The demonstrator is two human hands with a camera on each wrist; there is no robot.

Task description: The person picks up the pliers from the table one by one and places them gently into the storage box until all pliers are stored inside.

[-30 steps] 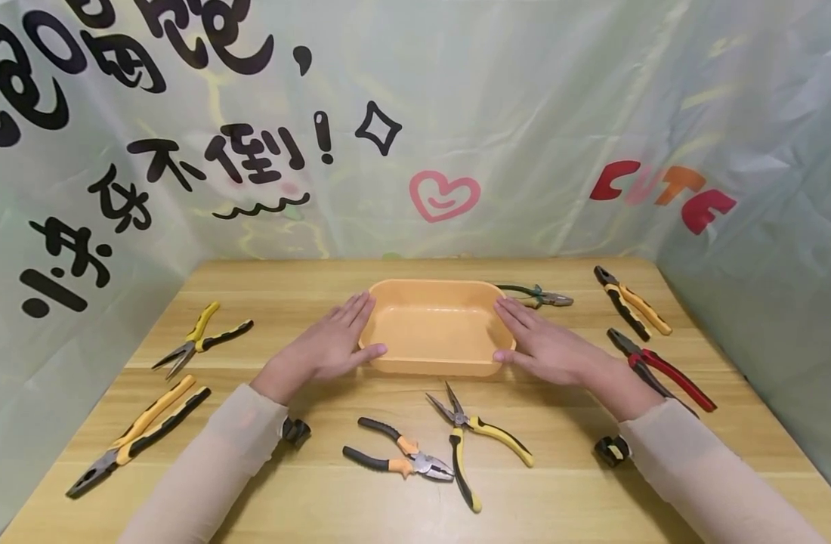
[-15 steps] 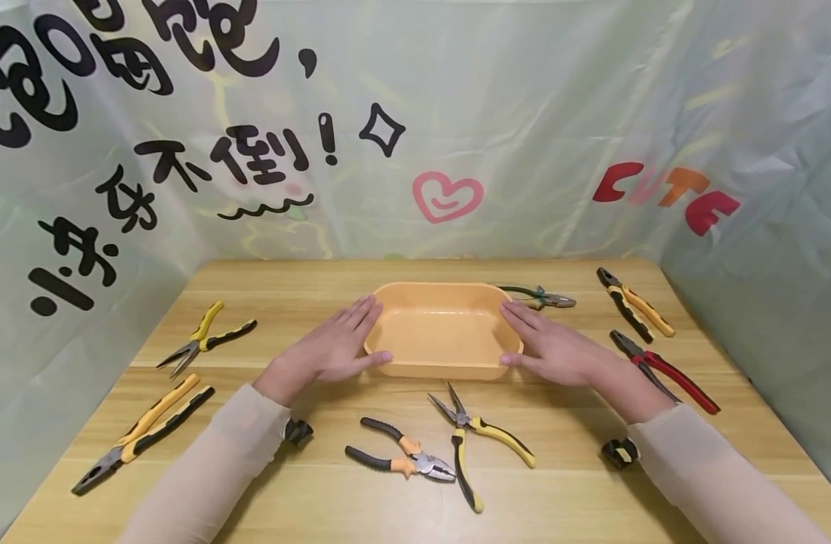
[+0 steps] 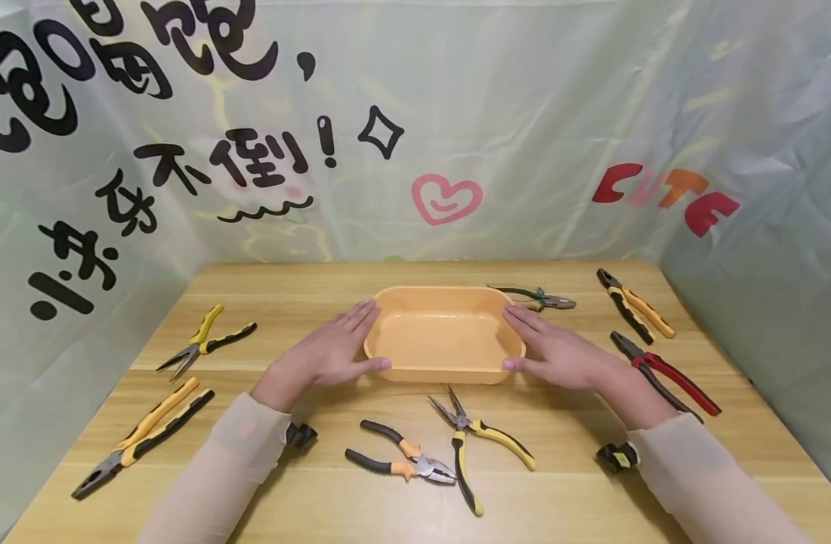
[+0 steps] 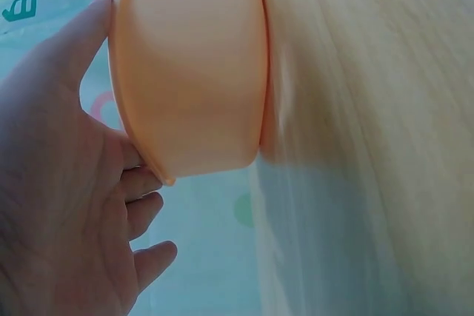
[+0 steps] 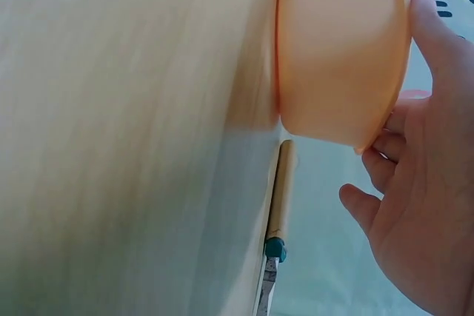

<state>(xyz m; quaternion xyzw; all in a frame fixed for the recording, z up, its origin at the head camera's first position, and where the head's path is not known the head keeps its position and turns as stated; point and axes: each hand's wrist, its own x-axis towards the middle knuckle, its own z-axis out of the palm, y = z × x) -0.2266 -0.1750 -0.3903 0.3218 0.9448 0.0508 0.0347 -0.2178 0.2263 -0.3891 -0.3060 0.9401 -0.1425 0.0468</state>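
An orange, shallow plastic tray (image 3: pixel 446 347) with rounded corners lies on the wooden table, with nothing in it. At its left end my left hand (image 3: pixel 335 351) touches the rim, thumb at the near corner and fingers extended toward the far one. My right hand (image 3: pixel 558 353) mirrors this at the right end. In the left wrist view the thumb and fingertips meet the rim of the tray (image 4: pixel 192 72). Likewise in the right wrist view, digits lie along the rim of the tray (image 5: pixel 341 57). Green-handled pliers (image 3: pixel 539 298) lie behind the tray's far right corner, partly hidden.
In front lie orange-and-black pliers (image 3: pixel 407 457) and yellow needle-nose pliers (image 3: pixel 461 438). At left are more needle-nose pliers (image 3: pixel 199 346) and long yellow-black pliers (image 3: pixel 140 442). Yellow-black pliers (image 3: pixel 629 302) and red-handled pliers (image 3: pixel 663 374) lie at right. A printed cloth (image 3: pixel 524 113) encloses the table.
The tray has slid slightly toward me and a little to the right, with both hands staying on its ends. More of the green-handled pliers shows behind it. The view has shifted slightly.
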